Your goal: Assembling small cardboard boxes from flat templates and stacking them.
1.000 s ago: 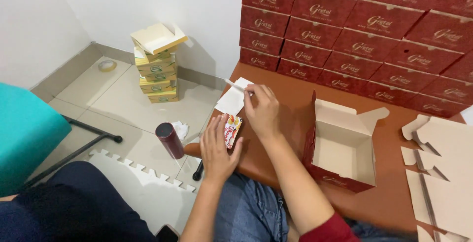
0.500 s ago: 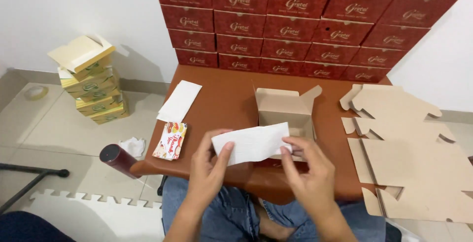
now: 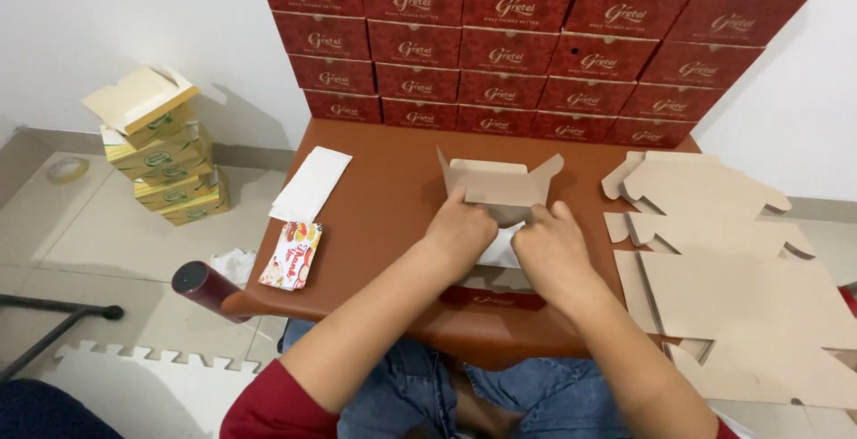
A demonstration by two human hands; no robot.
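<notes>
both hands at centre frame inside an open box (image 3: 500, 184) on the brown table (image 3: 393, 189). left hand (image 3: 461, 229) and right hand (image 3: 552, 250) press down on a white sheet (image 3: 502, 250) in the box, fingers curled over it; whether they actually grip it can't be told. box lid flap stands up behind the hands. left of centre: white paper stack (image 3: 312, 183), and below it a small colourful packet (image 3: 292, 256). flat cardboard blanks (image 3: 741, 260) at right. red boxes (image 3: 536, 37) stacked along the top. yellow boxes (image 3: 156, 149) on the floor at upper left. dark cylinder (image 3: 201, 285) at the table's lower left edge.
</notes>
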